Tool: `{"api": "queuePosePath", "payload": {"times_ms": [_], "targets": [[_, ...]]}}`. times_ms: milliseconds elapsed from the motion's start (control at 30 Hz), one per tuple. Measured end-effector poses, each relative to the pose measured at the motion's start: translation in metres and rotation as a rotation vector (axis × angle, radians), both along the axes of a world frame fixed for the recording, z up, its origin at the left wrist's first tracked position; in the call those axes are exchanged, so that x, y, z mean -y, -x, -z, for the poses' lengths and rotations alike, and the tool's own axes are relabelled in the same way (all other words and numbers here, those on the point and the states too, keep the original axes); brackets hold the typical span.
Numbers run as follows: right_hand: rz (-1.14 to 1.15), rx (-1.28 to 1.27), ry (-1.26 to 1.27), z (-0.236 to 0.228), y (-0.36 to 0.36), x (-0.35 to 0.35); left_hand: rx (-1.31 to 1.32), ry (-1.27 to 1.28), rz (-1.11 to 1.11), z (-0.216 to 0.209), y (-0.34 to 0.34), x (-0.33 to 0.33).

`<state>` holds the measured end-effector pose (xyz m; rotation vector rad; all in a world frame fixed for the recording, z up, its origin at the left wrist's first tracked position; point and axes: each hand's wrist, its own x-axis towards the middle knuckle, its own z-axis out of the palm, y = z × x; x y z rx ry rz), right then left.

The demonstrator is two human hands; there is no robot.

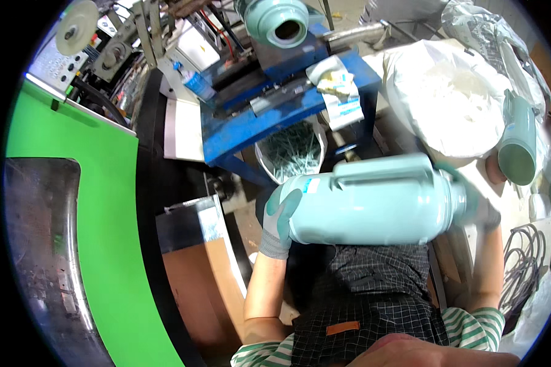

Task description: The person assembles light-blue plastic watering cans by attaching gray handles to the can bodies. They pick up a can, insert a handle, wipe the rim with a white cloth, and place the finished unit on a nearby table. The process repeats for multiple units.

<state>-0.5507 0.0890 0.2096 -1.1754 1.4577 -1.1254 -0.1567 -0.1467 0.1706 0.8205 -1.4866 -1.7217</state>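
Observation:
A mint-green thermos flask [373,208] lies sideways in front of my body, its handle along the upper side and its neck toward the right. My left hand [280,221], in a grey and green glove, is closed around its base end. At the neck end is my right hand [485,205], also gloved and smeared by motion. Its fingers cannot be made out, nor whether it grips the neck or only touches it.
Ahead stands a blue bench [275,116] with a second mint-green flask body [281,23] on its machine. Under it, a lined bin [294,153] holds thin green scraps. A white-lined tub [447,98] and another flask body [518,144] stand right. A cardboard box [203,293] sits left.

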Motion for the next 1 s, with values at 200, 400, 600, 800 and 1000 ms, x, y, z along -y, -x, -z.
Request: {"api": "queuePosePath", "payload": {"times_ms": [200, 400, 600, 800, 1000], "targets": [[0.252, 0.551, -0.214, 0.039, -0.047, -0.065, 0.332, 0.896, -0.201, -0.059, 0.065, 0.070], [0.528, 0.717, 0.189, 0.072, -0.018, -0.106, 0.821, 1.331, -0.400, -0.126, 0.171, 0.155], [0.635, 0.599, 0.287, 0.007, -0.005, -0.046, 0.826, 1.628, -0.472, -0.086, 0.162, 0.142], [0.340, 0.890, 0.258, -0.038, 0.002, 0.037, 0.517, 1.773, -0.564, -0.072, 0.032, -0.006], [0.069, 0.906, 0.289, -0.058, -0.081, 0.183, 0.472, 1.448, -0.119, -0.079, -0.029, -0.079]]}}
